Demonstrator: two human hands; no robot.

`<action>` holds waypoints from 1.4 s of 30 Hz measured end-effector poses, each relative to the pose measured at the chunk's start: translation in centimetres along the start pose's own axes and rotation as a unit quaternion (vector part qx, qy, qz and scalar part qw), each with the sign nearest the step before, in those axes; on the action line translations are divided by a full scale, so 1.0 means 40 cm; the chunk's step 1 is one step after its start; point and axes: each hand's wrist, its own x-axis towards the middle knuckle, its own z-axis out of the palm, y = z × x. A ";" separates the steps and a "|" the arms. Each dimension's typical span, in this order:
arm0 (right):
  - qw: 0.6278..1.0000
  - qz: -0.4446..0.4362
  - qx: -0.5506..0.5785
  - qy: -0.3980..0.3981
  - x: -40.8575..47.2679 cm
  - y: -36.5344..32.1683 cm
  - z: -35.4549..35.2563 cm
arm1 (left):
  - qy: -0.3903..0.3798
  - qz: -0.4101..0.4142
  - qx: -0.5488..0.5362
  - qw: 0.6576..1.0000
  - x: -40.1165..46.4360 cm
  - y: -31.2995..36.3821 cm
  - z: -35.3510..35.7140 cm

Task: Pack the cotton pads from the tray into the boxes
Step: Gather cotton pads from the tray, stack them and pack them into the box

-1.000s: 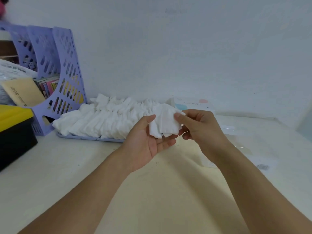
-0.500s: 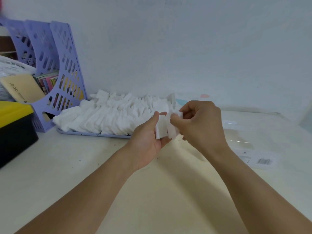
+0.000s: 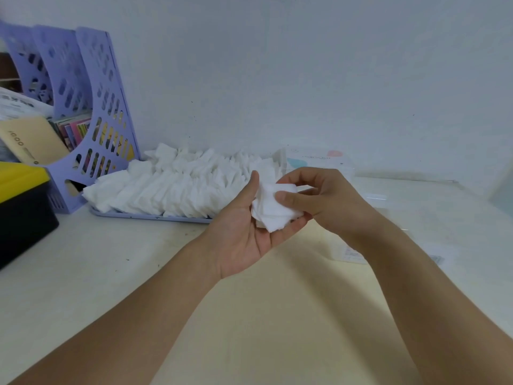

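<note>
A small stack of white cotton pads (image 3: 273,211) lies in the palm of my left hand (image 3: 244,232), held between its thumb and fingers. My right hand (image 3: 322,198) pinches the same stack from the right with thumb and fingertips. Behind them a lilac tray (image 3: 144,215) holds several rows of white cotton pads (image 3: 177,184). A clear box with a pastel label (image 3: 319,159) stands at the tray's right end. Another clear box (image 3: 410,223) lies flat on the table to the right, partly hidden by my right arm.
A lilac perforated file rack (image 3: 102,112) with books and papers stands at the left against the wall. A black bin with a yellow lid (image 3: 22,207) sits at the left edge. The white wall runs close behind the tray.
Both hands shifted slightly while working the stack. The pads went from upright between the fingers to lying flatter in my left palm, with my right fingers pressing on them.
</note>
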 end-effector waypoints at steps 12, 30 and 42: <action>0.991 -0.034 0.122 -0.029 -0.008 -0.025 -0.091 | 0.023 -0.001 -0.023 0.999 -0.004 0.008 -0.002; 0.998 -0.062 -0.005 -0.009 0.011 -0.008 -0.031 | 0.030 0.024 0.087 0.995 0.000 -0.004 0.003; 0.991 -0.049 -0.115 0.053 0.011 0.005 -0.023 | 0.046 0.048 0.070 0.995 0.010 -0.010 -0.003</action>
